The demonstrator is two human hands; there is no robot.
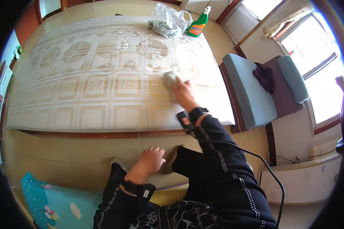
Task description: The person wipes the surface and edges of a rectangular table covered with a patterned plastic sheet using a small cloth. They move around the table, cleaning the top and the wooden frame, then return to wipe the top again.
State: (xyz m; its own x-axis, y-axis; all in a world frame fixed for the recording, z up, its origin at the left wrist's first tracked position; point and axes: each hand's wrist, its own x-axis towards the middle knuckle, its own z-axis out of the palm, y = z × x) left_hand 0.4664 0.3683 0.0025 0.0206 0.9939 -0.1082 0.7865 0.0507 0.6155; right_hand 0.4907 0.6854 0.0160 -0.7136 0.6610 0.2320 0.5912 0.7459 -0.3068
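Note:
My right hand [185, 93] presses a crumpled greyish cloth [170, 80] onto the patterned plastic tablecloth [94, 86], right of its middle; hand and cloth are slightly blurred. Below the near table edge, my left hand [152, 160] hangs over my lap with its fingers loosely curled, touching nothing that shows. Toward the far edge of the table lies a clear plastic bag [175, 21] with a grey-green cloth [160, 25] in it. A green spray bottle [198, 24] with a white trigger head stands just right of the bag.
A bench with blue cushions [246, 91] stands right of the table, a dark purple cloth [264, 77] on it. A black cable [263, 159] runs from my right wrist device. At lower left is a turquoise pillow [60, 200]; a low white cabinet [301, 180] is at lower right.

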